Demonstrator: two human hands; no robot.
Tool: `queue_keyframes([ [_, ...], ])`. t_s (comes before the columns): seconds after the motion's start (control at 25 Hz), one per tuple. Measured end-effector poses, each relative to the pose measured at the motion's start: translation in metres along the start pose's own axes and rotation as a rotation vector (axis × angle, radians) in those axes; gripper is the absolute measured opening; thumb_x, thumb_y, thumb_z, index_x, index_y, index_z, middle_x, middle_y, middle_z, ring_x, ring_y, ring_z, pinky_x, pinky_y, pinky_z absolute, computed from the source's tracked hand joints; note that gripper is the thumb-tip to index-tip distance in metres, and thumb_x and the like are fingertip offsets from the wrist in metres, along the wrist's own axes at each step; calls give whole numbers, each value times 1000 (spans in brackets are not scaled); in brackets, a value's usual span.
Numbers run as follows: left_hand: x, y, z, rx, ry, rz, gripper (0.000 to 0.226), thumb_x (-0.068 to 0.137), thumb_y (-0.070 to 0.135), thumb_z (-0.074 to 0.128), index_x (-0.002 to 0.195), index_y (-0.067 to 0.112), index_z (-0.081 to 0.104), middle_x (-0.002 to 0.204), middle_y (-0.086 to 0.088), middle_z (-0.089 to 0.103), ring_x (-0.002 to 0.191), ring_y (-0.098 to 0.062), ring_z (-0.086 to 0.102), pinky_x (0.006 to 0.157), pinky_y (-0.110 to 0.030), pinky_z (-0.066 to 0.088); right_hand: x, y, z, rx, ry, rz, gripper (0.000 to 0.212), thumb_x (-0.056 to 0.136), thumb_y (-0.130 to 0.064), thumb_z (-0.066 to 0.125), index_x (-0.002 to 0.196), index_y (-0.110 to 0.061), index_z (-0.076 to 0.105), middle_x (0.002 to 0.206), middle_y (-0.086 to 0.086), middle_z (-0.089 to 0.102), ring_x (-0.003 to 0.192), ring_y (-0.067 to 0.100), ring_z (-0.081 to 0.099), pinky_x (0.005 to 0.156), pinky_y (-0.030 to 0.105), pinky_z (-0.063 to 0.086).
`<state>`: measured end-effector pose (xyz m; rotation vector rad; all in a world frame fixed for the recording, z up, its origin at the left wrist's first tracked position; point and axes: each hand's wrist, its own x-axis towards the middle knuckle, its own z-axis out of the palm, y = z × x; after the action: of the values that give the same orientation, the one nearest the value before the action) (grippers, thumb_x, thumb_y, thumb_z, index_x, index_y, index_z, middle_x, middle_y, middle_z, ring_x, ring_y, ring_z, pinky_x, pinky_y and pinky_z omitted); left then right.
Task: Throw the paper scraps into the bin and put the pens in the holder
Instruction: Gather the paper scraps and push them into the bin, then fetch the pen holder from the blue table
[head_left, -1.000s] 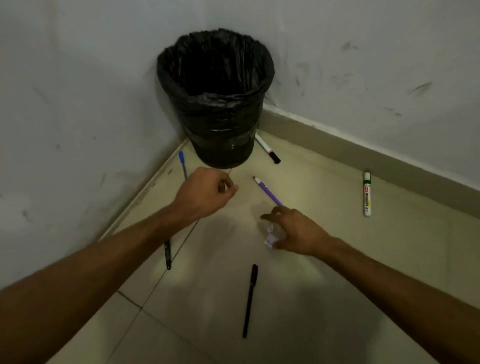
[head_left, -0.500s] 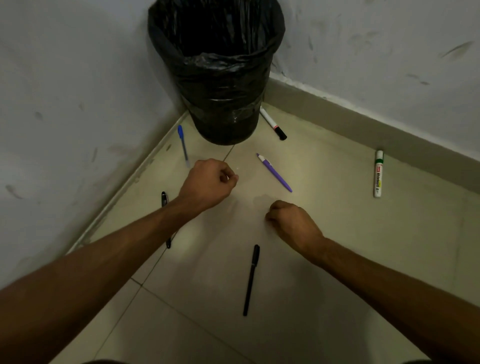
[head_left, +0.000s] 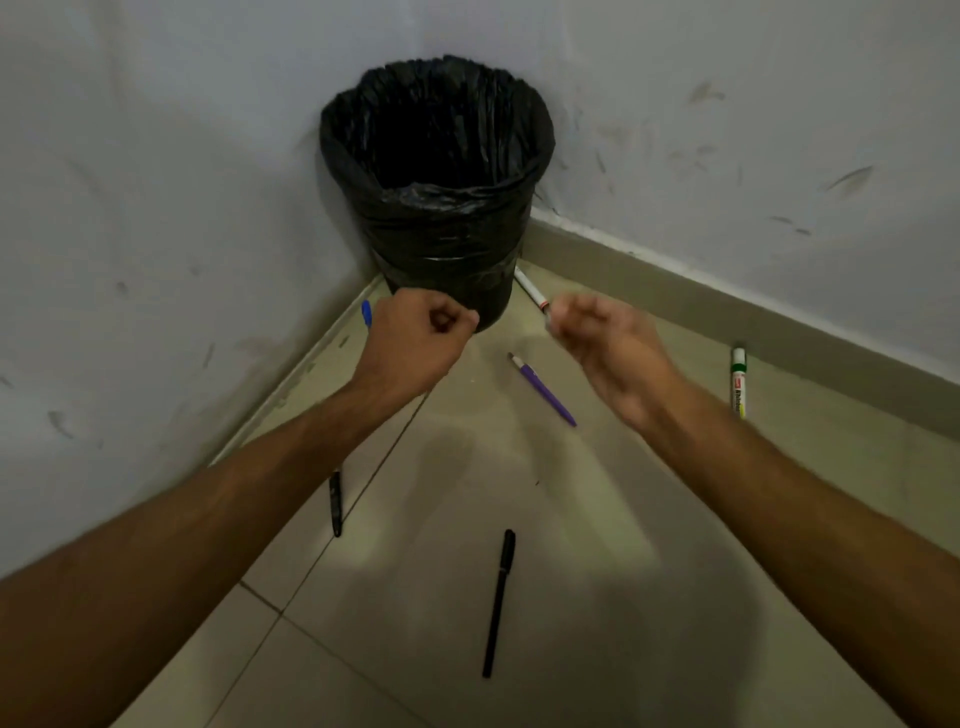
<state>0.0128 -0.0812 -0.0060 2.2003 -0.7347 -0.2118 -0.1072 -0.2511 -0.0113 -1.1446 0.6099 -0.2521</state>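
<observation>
A bin lined with a black bag (head_left: 439, 244) stands in the corner of the room. My left hand (head_left: 415, 338) is a closed fist just in front of the bin's base; nothing shows inside it. My right hand (head_left: 605, 343) is blurred and curled shut to the right of the bin, with a pale bit of paper scrap at its fingertips. On the floor lie a purple pen (head_left: 543, 389), a black pen (head_left: 498, 603), a second black pen (head_left: 335, 501) under my left forearm, and a blue pen (head_left: 367, 314) partly hidden by my left hand. No pen holder is in view.
A white marker (head_left: 529, 290) lies against the bin's right side, its tip hidden by my right hand. A green-capped marker (head_left: 738, 382) lies by the right skirting board. Walls close in on the left and right. The floor is pale tile.
My right hand closed over the paper scrap on the floor and rose with it toward the bin. My left fist also lifted toward the bin. The pens have not moved.
</observation>
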Motion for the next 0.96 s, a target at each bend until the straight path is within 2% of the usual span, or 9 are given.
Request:
queue_keyframes([
  [0.2,19,41,-35,-172,239,126,24,93,30,62,84,12,75,61,7,65,51,-3,60,51,-14,50,59,-106,72,-546,55,-719,7,84,-8,72,90,-7,75,76,-1,73,70,8,70,72,20,57],
  [0.28,33,56,-47,-207,327,121,26,93,31,61,82,13,75,60,9,64,51,0,59,51,-12,48,88,-114,88,-774,108,-740,7,82,-10,73,87,-11,77,77,-3,74,71,3,69,71,17,54],
  [0.4,66,73,-73,-236,349,-56,20,88,31,61,87,18,76,70,7,72,62,-5,67,62,-28,59,103,-126,101,-1163,-9,-468,27,84,-7,66,110,-6,74,109,11,74,104,19,68,91,28,52],
  [0.52,85,92,-118,-251,277,-278,38,77,31,55,109,18,72,94,-1,76,87,-17,72,81,-42,60,67,-166,107,-1056,-75,-261,49,81,8,52,128,-2,62,127,15,66,122,27,59,106,34,45],
  [0.68,65,180,-186,-259,194,-290,36,84,28,58,116,17,70,105,-3,74,96,-17,70,90,-41,57,-24,-250,108,-737,218,-266,23,79,-3,69,100,-6,76,88,12,77,79,17,72,89,34,58],
  [0.76,47,260,-225,-263,114,-248,31,89,21,61,120,15,67,110,0,72,97,-12,68,92,-33,56,-87,-318,112,-693,261,-255,32,80,-17,76,112,-10,73,104,5,76,90,13,71,89,26,56],
  [0.84,37,335,-254,-291,53,-192,32,92,19,62,123,15,65,116,1,70,96,-6,64,86,-13,51,-144,-379,113,-637,292,-268,49,83,-26,76,129,-14,63,127,-2,66,112,12,63,87,18,47],
  [0.88,28,384,-273,-309,-2,-177,33,92,19,61,125,16,64,117,2,68,94,-3,63,79,-3,47,-180,-418,111,-590,323,-253,53,85,-27,76,134,-17,59,134,-4,62,119,11,59,87,18,44],
  [0.96,8,476,-305,-375,-82,-127,33,93,21,61,126,18,62,119,5,67,94,-1,62,76,1,45,-254,-491,105,-527,392,-241,54,86,-28,74,136,-21,56,138,-6,58,126,10,53,91,20,45],
])
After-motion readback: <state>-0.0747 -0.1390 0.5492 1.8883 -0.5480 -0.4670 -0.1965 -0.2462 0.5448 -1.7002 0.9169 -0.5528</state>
